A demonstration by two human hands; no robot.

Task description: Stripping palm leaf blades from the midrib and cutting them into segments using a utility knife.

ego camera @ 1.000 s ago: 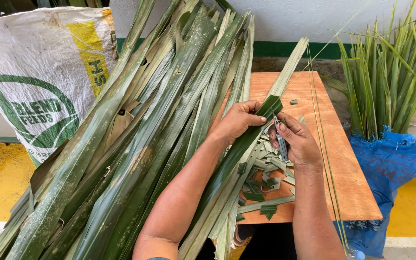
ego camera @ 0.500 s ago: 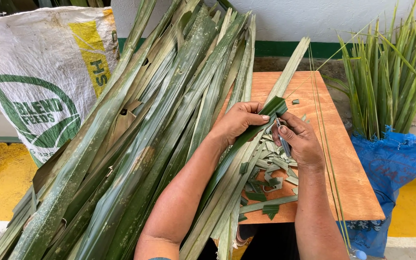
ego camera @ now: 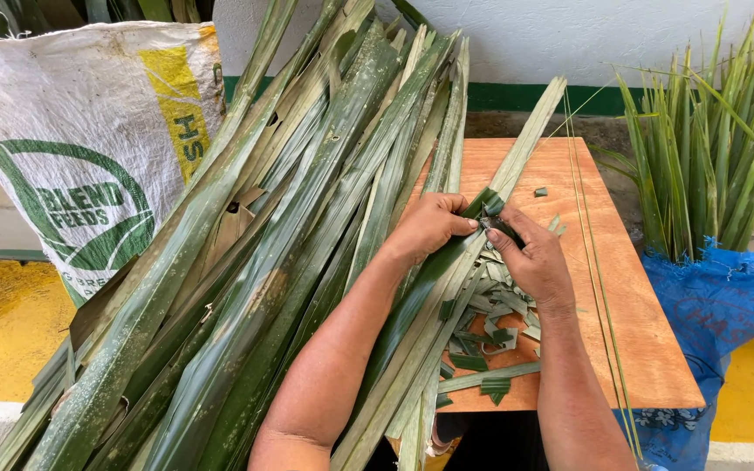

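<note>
hands [ego camera: 482, 240] folding leaf strip [ego camera: 492, 202], blue sack [ego camera: 717, 305] of leaves

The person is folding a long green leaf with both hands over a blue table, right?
Not quite: the table is orange-brown wood, not blue; the blue thing is the sack beside it. The head view shows this. Both hands, left and right, do hold the long green leaf.

A white wall [ego camera: 586, 39] with a green base stripe [ego camera: 525, 96] rises behind the yellow-painted floor [ego camera: 2, 323].
</note>
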